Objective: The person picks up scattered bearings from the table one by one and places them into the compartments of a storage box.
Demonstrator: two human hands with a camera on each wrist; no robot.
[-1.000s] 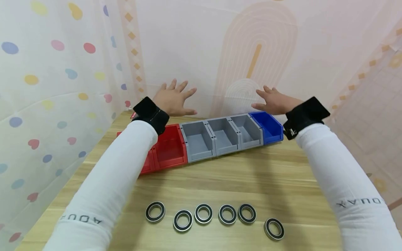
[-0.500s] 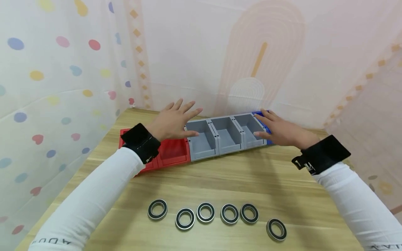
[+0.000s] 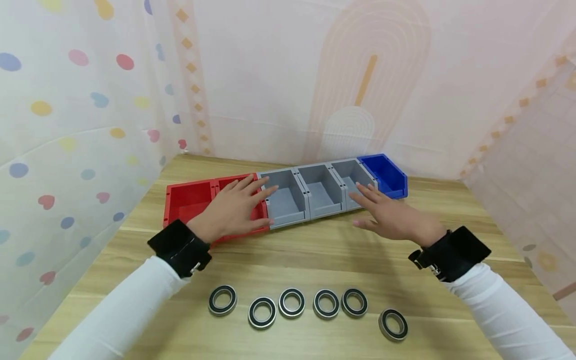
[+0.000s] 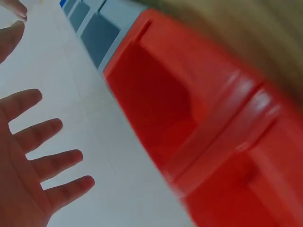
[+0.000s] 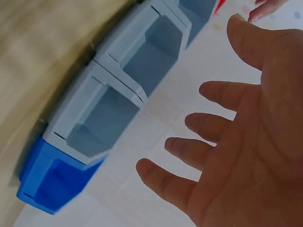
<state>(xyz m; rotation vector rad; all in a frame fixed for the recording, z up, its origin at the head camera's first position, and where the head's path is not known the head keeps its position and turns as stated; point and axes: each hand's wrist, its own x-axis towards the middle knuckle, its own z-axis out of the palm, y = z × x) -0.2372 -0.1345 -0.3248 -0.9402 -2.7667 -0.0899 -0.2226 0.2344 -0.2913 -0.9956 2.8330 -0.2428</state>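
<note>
My left hand point(image 3: 231, 207), palm down with spread fingers, hovers over the red bins point(image 3: 189, 197) and holds nothing. The right hand point(image 3: 393, 215) is spread too, in front of the rightmost grey bin point(image 3: 353, 175) and the blue bin point(image 3: 384, 175), also holding nothing. Both palms show bare in the wrist views. Between the hands are more grey bins point(image 3: 319, 187), joined in one slanting row. Several black-and-silver ball bearings lie flat nearer to me, among them a leftmost bearing point(image 3: 222, 286) and a rightmost bearing point(image 3: 382, 327). Part of one red bin is hidden behind my left hand.
The row of bins stands toward the back of a wooden table point(image 3: 315, 260). A patterned curtain point(image 3: 270, 75) hangs behind and to the left of it. Both wrists carry black straps with a camera block point(image 3: 180, 247).
Both hands have come back toward me and lower, from beyond the bins to over and in front of them. The view has shifted slightly. Bins and bearings stay in place.
</note>
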